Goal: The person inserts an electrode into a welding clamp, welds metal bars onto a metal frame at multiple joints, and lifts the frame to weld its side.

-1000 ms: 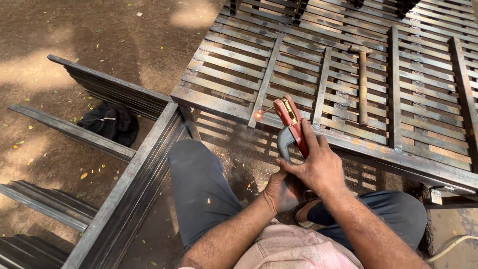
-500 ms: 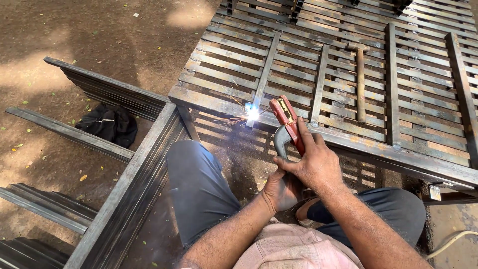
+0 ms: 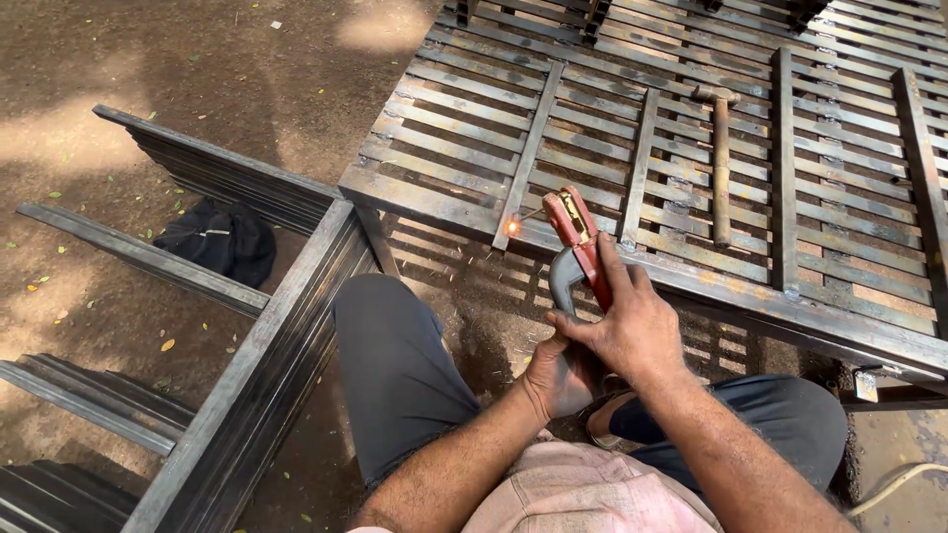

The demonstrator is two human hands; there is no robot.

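My right hand (image 3: 632,321) grips a red welding electrode holder (image 3: 573,237) whose rod tip touches a glowing orange spot (image 3: 513,227) on the near rail of a slatted steel gate panel (image 3: 691,168). Under the right hand, my left hand (image 3: 558,375) cups the holder's grey handle and steadies it. Both hands sit above my knees, just in front of the gate's near edge.
A hammer (image 3: 721,163) lies on the slats to the right. Long steel frame bars (image 3: 257,345) run diagonally at the left. A black cloth (image 3: 219,240) lies on the dirt ground. A pale cable (image 3: 894,489) shows at the lower right.
The bright white arc flash of half a second ago has died down to a small orange glow. My hands and the holder stay nearly in place.
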